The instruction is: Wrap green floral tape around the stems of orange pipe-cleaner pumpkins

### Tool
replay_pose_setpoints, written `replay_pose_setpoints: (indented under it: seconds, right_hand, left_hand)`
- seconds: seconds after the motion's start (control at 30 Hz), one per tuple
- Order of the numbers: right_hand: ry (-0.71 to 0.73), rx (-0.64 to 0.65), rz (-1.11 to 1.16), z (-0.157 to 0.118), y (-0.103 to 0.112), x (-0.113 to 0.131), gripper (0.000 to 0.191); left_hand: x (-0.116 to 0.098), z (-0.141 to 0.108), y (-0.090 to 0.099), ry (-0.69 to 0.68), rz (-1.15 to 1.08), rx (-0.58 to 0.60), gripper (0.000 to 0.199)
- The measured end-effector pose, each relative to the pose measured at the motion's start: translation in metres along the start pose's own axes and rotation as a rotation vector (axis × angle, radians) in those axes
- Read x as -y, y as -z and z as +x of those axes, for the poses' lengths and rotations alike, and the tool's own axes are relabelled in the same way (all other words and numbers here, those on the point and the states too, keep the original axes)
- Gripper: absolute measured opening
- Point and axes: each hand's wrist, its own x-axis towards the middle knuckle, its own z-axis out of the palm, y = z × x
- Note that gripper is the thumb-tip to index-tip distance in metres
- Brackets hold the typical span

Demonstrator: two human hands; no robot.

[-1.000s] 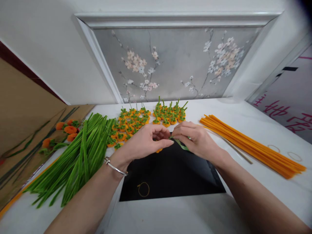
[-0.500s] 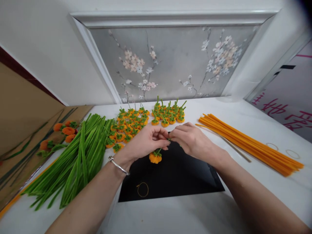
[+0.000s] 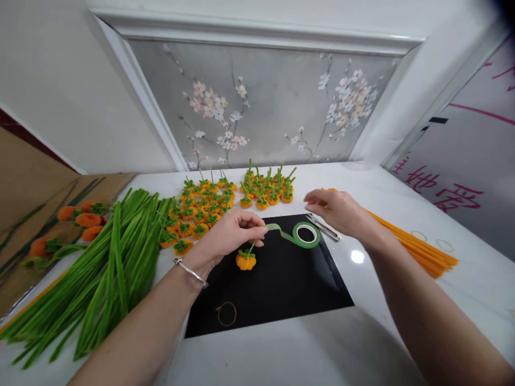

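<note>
My left hand point(image 3: 237, 231) pinches the green stem of a small orange pumpkin point(image 3: 245, 261), which hangs below the fingers over a black mat point(image 3: 273, 289). A strip of green tape runs from those fingertips to a tape roll point(image 3: 306, 235) at the mat's upper right. Beside the roll lie small metal snips point(image 3: 326, 227). My right hand point(image 3: 336, 210) is raised just beyond the snips, its fingers apart and nothing visible between them.
Many pumpkins point(image 3: 201, 206) stand behind the mat. Green fuzzy stems point(image 3: 116, 268) lie left, orange ones point(image 3: 418, 244) right. Orange flowers point(image 3: 87, 220) rest at far left. A thin ring point(image 3: 227, 314) is on the mat. A framed panel point(image 3: 261, 107) rises behind.
My right hand has moved away from my left hand to the right and opened. The tape roll and snips have come into sight. The view has shifted, moving the scene leftward.
</note>
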Motion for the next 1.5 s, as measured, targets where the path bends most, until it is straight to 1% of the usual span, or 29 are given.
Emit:
replay_pose_setpoints:
  seconds: [0.03,0.07,0.1,0.17,0.27,0.33,0.4,0.47,0.5,0.53,0.57,0.6,0.63,0.7,0.73,0.8,0.83,0.9,1.1,1.3,1.5]
  right_hand:
    - [-0.093,0.073,-0.105,-0.003,0.000,-0.009,0.009]
    - [-0.139,0.088,-0.145,-0.006,-0.003,-0.016,0.007]
    - [-0.169,0.094,-0.166,-0.010,-0.007,-0.023,0.006]
    - [-0.221,0.087,-0.187,-0.018,-0.018,-0.031,0.010]
    - [-0.292,0.078,-0.167,-0.023,-0.030,-0.038,0.014]
    - [-0.317,0.074,-0.124,-0.024,-0.031,-0.038,0.011]
    - [-0.320,0.059,-0.084,-0.027,-0.026,-0.031,0.004]
    - [-0.308,0.035,0.012,-0.035,-0.019,-0.012,0.014]
    - [-0.293,0.023,0.102,-0.041,-0.016,0.002,0.018]
    - [-0.296,0.009,0.390,-0.048,-0.015,0.018,0.019]
    - [-0.300,0.068,0.658,-0.054,-0.015,0.034,0.020]
    - [-0.313,0.147,0.854,-0.060,-0.017,0.051,0.023]
    - [-0.338,0.212,0.999,-0.066,-0.020,0.066,0.026]
    - [-0.472,0.236,1.231,-0.073,-0.030,0.089,0.029]
    - [-0.537,0.260,1.331,-0.074,-0.036,0.096,0.034]
    - [-0.652,0.298,1.494,-0.076,-0.046,0.103,0.040]
    - [-0.687,0.312,1.545,-0.077,-0.050,0.104,0.042]
    - [-0.715,0.308,1.604,-0.077,-0.056,0.104,0.042]
    - [-0.680,0.264,1.644,-0.074,-0.058,0.106,0.042]
    - [-0.604,0.200,1.647,-0.070,-0.061,0.108,0.040]
    - [-0.583,0.187,1.633,-0.071,-0.064,0.109,0.043]
  left_hand:
    - [0.001,0.001,0.001,-0.004,-0.011,0.005,0.013]
    - [0.003,0.001,0.003,-0.012,-0.011,0.003,0.012]
    - [0.004,0.002,0.004,-0.018,-0.004,-0.005,0.012]
    - [0.005,0.002,0.005,-0.001,0.006,-0.018,0.013]
    - [0.005,0.000,0.007,0.083,-0.048,0.000,0.014]
    - [0.005,-0.001,0.008,0.144,-0.118,0.004,0.015]
    - [0.006,-0.002,0.010,0.192,-0.189,0.000,0.016]
    - [0.009,-0.001,0.013,0.222,-0.236,0.014,0.017]
    - [0.010,-0.001,0.015,0.230,-0.250,0.021,0.017]
    - [0.012,0.000,0.016,0.234,-0.258,0.025,0.016]
    - [0.013,0.000,0.017,0.235,-0.260,0.028,0.015]
    - [0.014,0.000,0.018,0.234,-0.258,0.028,0.015]
    - [0.014,0.000,0.018,0.230,-0.254,0.029,0.015]
    - [0.013,0.000,0.018,0.219,-0.244,0.035,0.015]
    - [0.011,0.000,0.017,0.216,-0.239,0.040,0.016]
    - [0.008,-0.001,0.014,0.214,-0.233,0.044,0.017]
    - [0.006,-0.002,0.013,0.212,-0.227,0.045,0.017]
    - [0.003,-0.002,0.010,0.200,-0.215,0.047,0.017]
    - [-0.004,-0.004,0.006,0.187,-0.176,0.061,0.013]
    - [-0.004,-0.005,0.000,0.188,-0.177,0.075,0.009]
    - [0.000,-0.002,-0.001,0.206,-0.197,0.069,0.010]
